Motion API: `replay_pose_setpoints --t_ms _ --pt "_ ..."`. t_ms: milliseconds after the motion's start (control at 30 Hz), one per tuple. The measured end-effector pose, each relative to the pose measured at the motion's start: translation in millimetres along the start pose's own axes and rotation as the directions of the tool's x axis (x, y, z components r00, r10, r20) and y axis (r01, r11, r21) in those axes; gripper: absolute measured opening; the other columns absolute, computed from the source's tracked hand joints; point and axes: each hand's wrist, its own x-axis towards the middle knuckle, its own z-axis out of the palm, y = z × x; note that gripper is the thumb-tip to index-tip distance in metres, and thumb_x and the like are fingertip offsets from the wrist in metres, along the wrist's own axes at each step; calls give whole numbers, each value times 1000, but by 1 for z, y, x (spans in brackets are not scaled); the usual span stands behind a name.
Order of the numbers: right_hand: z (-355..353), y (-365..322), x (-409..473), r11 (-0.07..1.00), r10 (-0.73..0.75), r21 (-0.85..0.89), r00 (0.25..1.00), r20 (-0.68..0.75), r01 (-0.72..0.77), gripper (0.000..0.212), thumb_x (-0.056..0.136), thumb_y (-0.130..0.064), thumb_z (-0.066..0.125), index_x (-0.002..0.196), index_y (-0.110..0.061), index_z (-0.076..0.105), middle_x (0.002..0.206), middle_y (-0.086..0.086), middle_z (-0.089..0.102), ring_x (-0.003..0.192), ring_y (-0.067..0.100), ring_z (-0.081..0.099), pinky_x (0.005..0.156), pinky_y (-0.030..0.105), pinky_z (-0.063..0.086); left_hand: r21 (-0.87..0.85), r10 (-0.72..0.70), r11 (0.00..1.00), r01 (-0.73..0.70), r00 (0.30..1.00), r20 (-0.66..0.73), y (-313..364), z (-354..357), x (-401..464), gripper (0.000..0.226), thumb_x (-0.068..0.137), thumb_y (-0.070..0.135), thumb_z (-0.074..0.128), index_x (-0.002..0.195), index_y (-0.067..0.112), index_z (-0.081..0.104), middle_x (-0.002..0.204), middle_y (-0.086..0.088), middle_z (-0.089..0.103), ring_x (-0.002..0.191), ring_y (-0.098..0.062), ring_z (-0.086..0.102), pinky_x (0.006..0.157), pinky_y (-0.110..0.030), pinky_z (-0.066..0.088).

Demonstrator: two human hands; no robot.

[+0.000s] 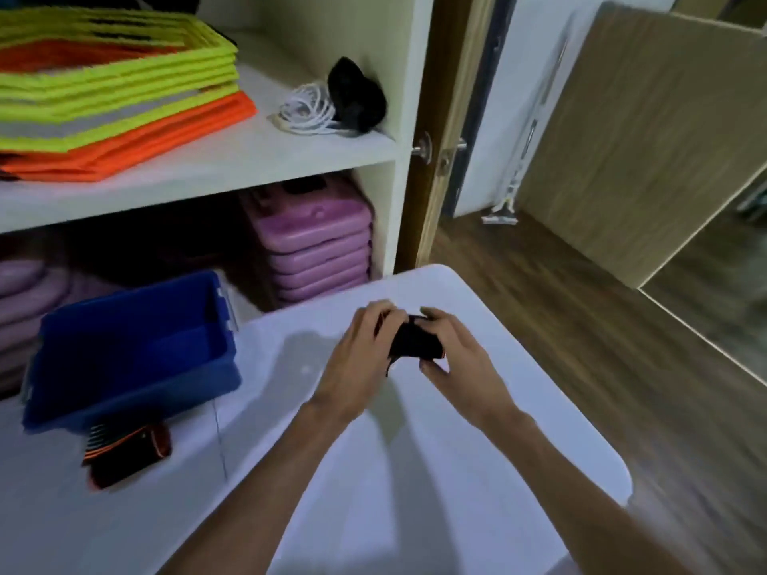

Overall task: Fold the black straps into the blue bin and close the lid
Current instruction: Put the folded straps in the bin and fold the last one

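A bunched black strap [415,341] is held above the white table [373,471], gripped from both sides. My left hand [357,363] closes on its left end and my right hand [456,359] on its right end. A short tail of the strap hangs down between the hands. The blue bin [128,350] stands open at the table's left, and its inside looks bare. No lid can be made out. In front of the bin lies a dark strap bundle with orange trim [128,454].
A white shelf unit [249,155] rises behind the table, holding stacked yellow and orange vests [103,89], a coiled white cable [307,110], a black cloth [357,95] and pink cases [319,246]. Wooden floor and an open door are on the right.
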Motion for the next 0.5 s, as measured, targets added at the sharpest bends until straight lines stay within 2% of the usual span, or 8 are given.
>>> replay_pose_setpoints --t_ms 67,167,233,300,400,500 --pt "33 27 -55 999 45 -14 997 64 -44 57 78 2 67 128 -20 46 141 -2 41 127 15 44 101 31 44 11 -7 1000 6 993 120 -2 47 -45 56 70 -4 50 119 20 40 127 2 36 112 -19 45 91 -34 48" --pt "73 48 -131 997 65 -46 987 144 -59 44 82 -11 66 123 -13 48 137 0 40 123 20 45 97 37 47 17 -22 1000 18 958 288 -1 95 -113 64 63 -9 63 118 16 44 130 0 37 115 -21 51 96 -34 49" --pt "90 47 -170 995 98 -24 979 176 -95 34 87 -21 64 116 -13 50 134 6 46 121 24 49 94 39 49 -23 -5 1000 15 918 396 4 107 -154 56 69 2 68 117 17 44 133 -2 40 119 -22 52 102 -30 41" --pt "98 42 -194 995 104 -11 973 207 -103 28 84 -17 63 108 -15 49 134 9 49 122 26 50 93 42 50 -103 -12 992 69 881 474 11 103 -182 44 82 22 62 121 19 41 141 -2 39 132 -17 41 107 -29 35" --pt "93 33 -206 997 67 20 956 286 -76 33 82 -22 64 109 -17 47 142 9 46 134 22 41 104 35 43 -238 -40 951 198 840 540 21 81 -194 49 90 43 53 131 22 36 147 11 25 143 0 11 112 -13 20" --pt "75 23 -201 982 116 98 932 344 -159 42 87 -40 64 118 -22 45 137 -8 45 129 4 39 101 18 36 -270 -76 919 288 800 595 25 70 -188 56 92 36 51 140 28 24 147 13 23 141 6 9 107 -7 17"
